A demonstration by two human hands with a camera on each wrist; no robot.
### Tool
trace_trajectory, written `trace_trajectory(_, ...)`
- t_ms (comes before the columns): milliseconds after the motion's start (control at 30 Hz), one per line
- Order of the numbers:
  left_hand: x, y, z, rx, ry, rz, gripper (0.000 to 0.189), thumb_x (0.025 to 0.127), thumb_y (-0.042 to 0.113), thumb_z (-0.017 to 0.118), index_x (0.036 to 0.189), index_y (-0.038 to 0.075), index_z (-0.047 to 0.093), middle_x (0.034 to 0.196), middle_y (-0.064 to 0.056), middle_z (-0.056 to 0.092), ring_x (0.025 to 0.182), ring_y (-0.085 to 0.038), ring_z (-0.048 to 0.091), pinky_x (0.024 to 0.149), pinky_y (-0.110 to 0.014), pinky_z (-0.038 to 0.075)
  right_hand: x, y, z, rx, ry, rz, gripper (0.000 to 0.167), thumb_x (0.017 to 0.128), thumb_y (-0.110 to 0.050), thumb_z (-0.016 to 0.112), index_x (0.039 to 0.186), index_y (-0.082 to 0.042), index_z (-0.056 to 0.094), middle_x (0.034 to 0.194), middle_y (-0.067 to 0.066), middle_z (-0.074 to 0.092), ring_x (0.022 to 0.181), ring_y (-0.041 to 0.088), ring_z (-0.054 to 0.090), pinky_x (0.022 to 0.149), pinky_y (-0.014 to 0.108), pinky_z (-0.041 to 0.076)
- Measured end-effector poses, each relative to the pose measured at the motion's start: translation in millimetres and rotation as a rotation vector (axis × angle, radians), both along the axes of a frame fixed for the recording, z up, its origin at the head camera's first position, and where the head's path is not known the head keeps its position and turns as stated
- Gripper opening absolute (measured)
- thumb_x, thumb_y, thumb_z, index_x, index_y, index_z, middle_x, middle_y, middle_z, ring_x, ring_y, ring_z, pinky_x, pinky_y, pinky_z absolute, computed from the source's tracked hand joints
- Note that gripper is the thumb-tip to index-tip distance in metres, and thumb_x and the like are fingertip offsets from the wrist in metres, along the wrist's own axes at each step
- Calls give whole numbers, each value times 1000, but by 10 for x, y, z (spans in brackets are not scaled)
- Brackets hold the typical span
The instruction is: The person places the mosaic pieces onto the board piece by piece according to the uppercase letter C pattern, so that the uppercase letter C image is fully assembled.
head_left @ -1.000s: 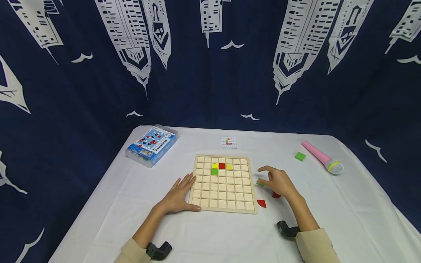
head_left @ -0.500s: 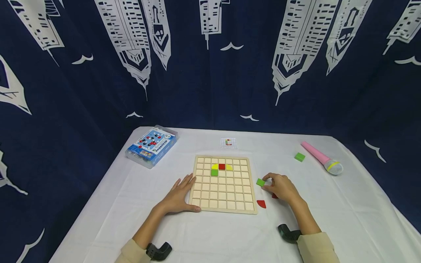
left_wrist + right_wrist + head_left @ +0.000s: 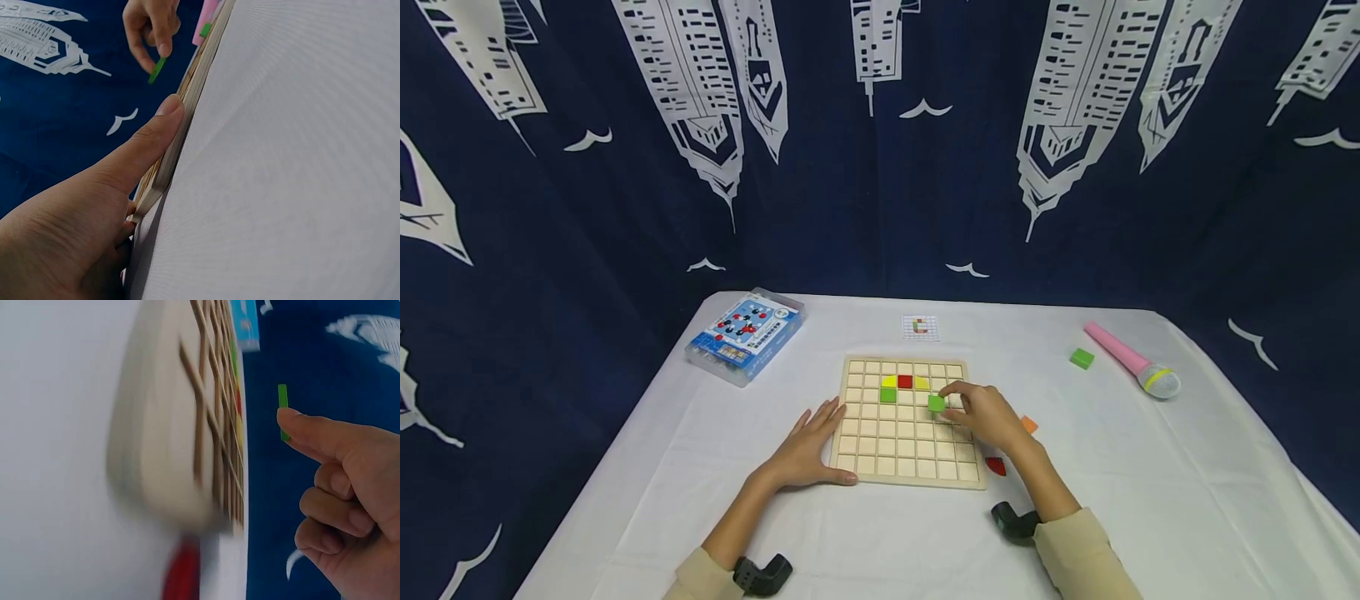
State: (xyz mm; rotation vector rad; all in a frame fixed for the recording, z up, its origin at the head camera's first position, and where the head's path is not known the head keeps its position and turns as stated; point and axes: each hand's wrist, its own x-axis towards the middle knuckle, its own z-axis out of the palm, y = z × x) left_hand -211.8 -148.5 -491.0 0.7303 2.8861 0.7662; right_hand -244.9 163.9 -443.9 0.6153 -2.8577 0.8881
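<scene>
While the left hand [image 3: 805, 450] rests at the side of the board [image 3: 876, 446], the right hand [image 3: 988, 415] holds a green square [image 3: 936, 403] above it.
From the head, the left thumb is spread away from its fingers; the green square is over the board's right part, near a yellow piece [image 3: 922, 383], with a red piece [image 3: 996, 466] just beside the board; from the left wrist, the left thumb touches the board's edge; from the right wrist, thumb and finger pinch the green square, and the other fingers curl in.
</scene>
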Motion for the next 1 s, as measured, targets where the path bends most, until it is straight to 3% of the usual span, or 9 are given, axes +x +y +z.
trace_trajectory(200,10,-3,-26,7,-7,0,116,61,67,71,146,5,23,153,-11,15,140,-26,8,112,-43,3,-17,-372,-92,24,-11,79,27,81,-20,72,106,-12,67,52,-7,38,46,6,29,42,21,25)
trace_trajectory(400,14,-4,-17,5,-9,-1,116,62,68,69,146,5,23,153,-11,15,140,-26,8,112,-43,3,-56,-600,-149,26,3,89,26,82,-22,71,106,-14,67,50,-7,36,45,6,26,40,19,22)
trace_trajectory(1000,-9,-4,-12,7,-7,1,116,61,69,69,147,6,22,153,-11,14,140,-25,8,112,-43,3,-112,-652,-185,40,-25,64,30,81,-24,72,109,-15,66,53,-7,39,48,7,29,43,21,25)
